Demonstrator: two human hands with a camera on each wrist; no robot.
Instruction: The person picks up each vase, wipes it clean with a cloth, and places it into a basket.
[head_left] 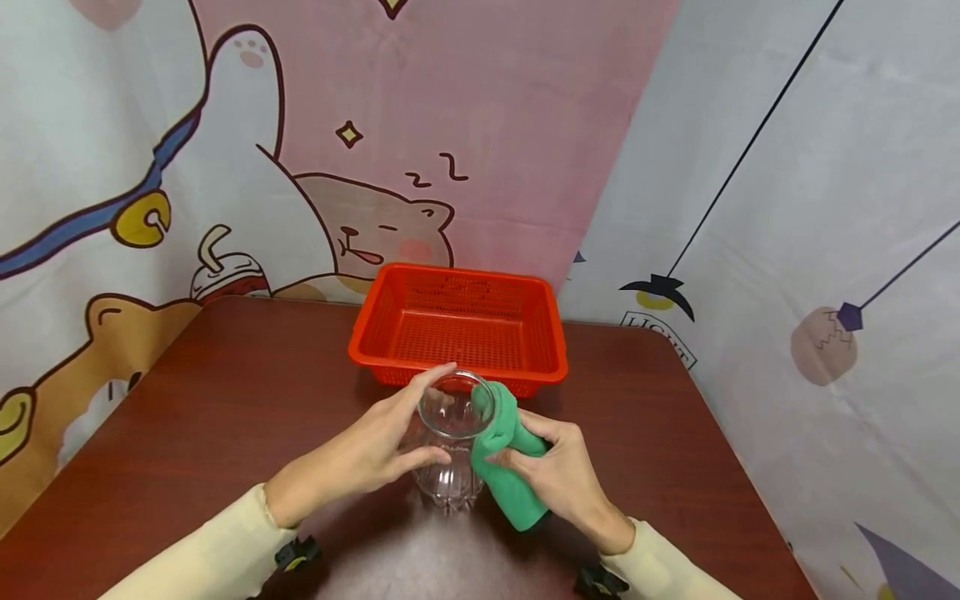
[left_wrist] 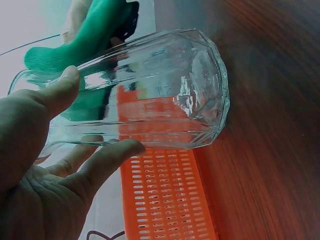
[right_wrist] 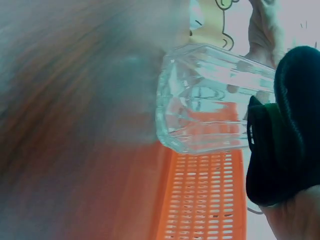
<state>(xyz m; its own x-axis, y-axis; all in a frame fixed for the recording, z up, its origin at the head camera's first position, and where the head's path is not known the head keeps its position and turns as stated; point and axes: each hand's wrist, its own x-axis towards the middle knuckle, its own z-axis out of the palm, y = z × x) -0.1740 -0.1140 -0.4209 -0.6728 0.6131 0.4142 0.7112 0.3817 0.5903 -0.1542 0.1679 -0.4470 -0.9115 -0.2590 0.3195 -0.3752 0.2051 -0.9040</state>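
Observation:
A clear glass jar (head_left: 452, 483) with a round mouth and ribbed sides stands between the hands, mouth up. My left hand (head_left: 363, 446) grips its upper part, with the thumb on the near side and the fingers round the far side. My right hand (head_left: 564, 471) pinches a folded green cloth (head_left: 517, 492) against the jar's right side, part of it up at the rim. In the left wrist view the jar (left_wrist: 165, 95) shows its faceted base, and the cloth (left_wrist: 95, 37) lies by its mouth. The cloth (right_wrist: 300, 120) looks dark in the right wrist view and hides most of the right fingers.
A red-orange plastic basket (head_left: 465, 292) with slotted sides stands just behind the jar at the back of the brown wooden table (head_left: 247, 392). Cartoon-printed cloth (head_left: 510, 125) hangs close around the back and sides. Dark straps with small devices (head_left: 297, 553) sit at the wrists.

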